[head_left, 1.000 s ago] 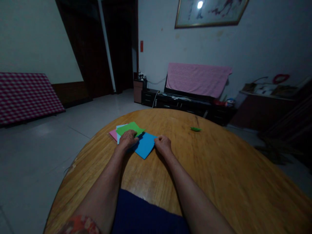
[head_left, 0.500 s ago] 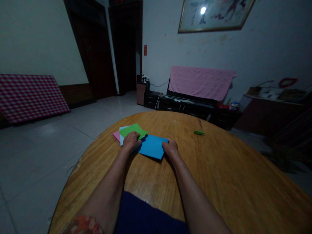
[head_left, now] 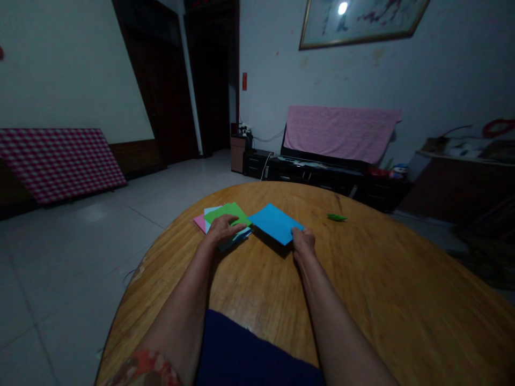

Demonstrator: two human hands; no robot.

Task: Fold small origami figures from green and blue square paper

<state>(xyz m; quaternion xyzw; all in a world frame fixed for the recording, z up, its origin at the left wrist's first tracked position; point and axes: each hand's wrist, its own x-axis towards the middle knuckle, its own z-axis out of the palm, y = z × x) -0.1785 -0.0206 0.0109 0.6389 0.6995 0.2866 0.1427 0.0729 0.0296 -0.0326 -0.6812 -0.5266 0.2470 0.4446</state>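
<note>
My right hand (head_left: pixel 304 242) pinches the near right corner of a blue sheet of paper (head_left: pixel 276 222). The sheet is tilted and raised off the wood, with a shadow beneath it. My left hand (head_left: pixel 224 229) lies over a loose stack of coloured papers, its fingers stretched out. Uppermost in that stack is a green sheet (head_left: pixel 228 211); a pink sheet (head_left: pixel 200 222) and pale blue ones stick out at the left and near side. To the right on the table lies a small green folded piece (head_left: pixel 336 217), apart from both hands.
All the papers are on a round wooden table (head_left: pixel 386 289). Beyond it stand a low black cabinet (head_left: pixel 289 174) and something draped with a pink cloth (head_left: pixel 341 131). A checkered cloth (head_left: pixel 64 163) covers a piece at the left wall.
The blue sheet has been drawn away from the stack to the right and lifted by my right hand. My left hand has come off it, fingers now straighter. The view has shifted slightly.
</note>
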